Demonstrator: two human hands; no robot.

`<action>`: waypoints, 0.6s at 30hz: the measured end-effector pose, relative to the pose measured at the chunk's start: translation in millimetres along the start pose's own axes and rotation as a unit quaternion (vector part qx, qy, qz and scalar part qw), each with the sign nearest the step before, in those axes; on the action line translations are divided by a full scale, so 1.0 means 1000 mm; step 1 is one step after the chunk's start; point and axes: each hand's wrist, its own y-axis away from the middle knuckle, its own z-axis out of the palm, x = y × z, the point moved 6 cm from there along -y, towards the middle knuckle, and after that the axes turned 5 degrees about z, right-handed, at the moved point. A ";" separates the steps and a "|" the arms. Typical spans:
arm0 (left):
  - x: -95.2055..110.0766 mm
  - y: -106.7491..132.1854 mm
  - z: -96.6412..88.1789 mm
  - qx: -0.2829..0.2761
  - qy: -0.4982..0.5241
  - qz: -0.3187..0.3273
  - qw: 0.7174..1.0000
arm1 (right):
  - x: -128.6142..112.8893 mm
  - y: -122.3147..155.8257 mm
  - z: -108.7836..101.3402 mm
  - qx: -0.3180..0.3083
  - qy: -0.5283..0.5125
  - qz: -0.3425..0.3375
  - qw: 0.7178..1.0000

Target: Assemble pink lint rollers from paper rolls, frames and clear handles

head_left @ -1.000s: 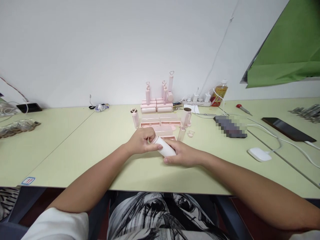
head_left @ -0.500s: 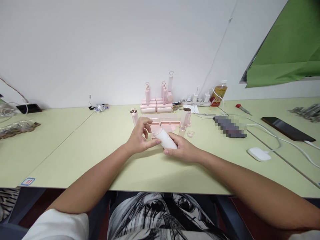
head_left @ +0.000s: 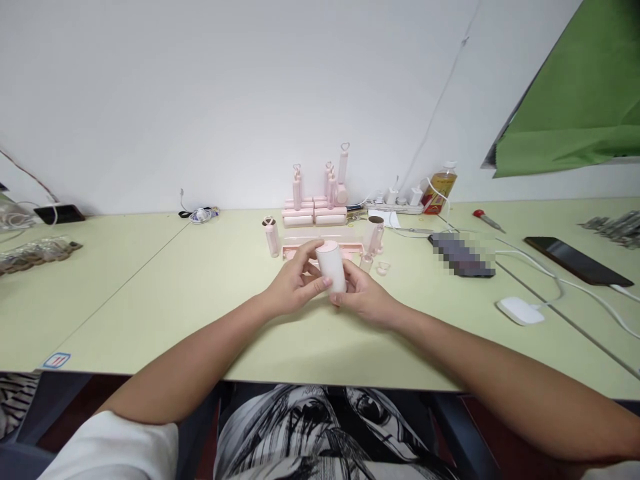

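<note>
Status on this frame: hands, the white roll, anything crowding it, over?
Left hand and right hand both gripping white roll. Roll held roughly upright, pink cap end up. Pink trays just behind; nothing between the hands.

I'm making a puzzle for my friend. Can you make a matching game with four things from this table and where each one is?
Things:
1. white cylindrical roll
2. flat white computer mouse
3. red-handled screwdriver
4. clear plastic bottle of amber liquid

Places:
A. standing by the wall, beside the white power strip
B. between the fingers of the left hand and right hand
C. lying flat, right of the bottle
D. nearer to the person than the flat black tablet

Pairs: 1-B, 2-D, 3-C, 4-A.
</note>
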 end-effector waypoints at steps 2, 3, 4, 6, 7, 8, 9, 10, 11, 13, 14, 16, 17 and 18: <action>0.002 0.001 0.001 0.007 -0.003 0.005 1.000 | -0.005 0.001 0.006 -0.027 -0.041 -0.019 0.999; 0.003 0.001 0.002 0.008 -0.008 0.008 1.000 | -0.007 0.002 0.008 -0.042 -0.055 -0.027 0.997; 0.004 0.002 0.002 0.009 -0.014 0.011 1.000 | -0.008 0.003 0.011 -0.055 -0.064 -0.034 0.996; 0.006 0.003 0.004 0.008 -0.021 0.019 1.000 | -0.009 0.005 0.015 -0.079 -0.069 -0.046 0.993; 0.007 0.003 0.005 0.008 -0.020 0.025 0.999 | -0.009 0.006 0.016 -0.090 -0.064 -0.051 0.993; 0.008 0.004 0.005 0.011 -0.015 0.032 0.999 | -0.008 0.007 0.017 -0.097 -0.051 -0.055 0.992; 0.008 0.004 0.004 0.015 -0.007 0.038 0.999 | -0.008 0.007 0.017 -0.097 -0.026 -0.057 0.993; 0.008 0.003 0.002 0.024 0.002 0.041 0.999 | -0.008 0.008 0.015 -0.086 0.015 -0.059 0.994; 0.008 0.003 -0.001 0.036 0.012 0.041 0.998 | -0.008 0.008 0.011 -0.062 0.074 -0.062 0.993; 0.005 0.001 -0.009 0.068 0.023 0.030 0.997 | -0.013 0.008 -0.002 0.012 0.219 -0.074 0.973; 0.004 -0.001 -0.014 0.085 0.025 0.022 0.996 | -0.017 0.008 -0.009 0.050 0.292 -0.080 0.952; 0.001 -0.004 -0.024 0.113 0.030 0.007 0.993 | -0.025 0.008 -0.020 0.097 0.405 -0.075 0.906; 0.000 -0.005 -0.028 0.122 0.034 -0.003 0.992 | -0.026 0.008 -0.025 0.104 0.452 -0.059 0.884; -0.002 -0.006 -0.031 0.129 0.041 -0.015 0.991 | -0.026 0.008 -0.028 0.099 0.493 -0.036 0.864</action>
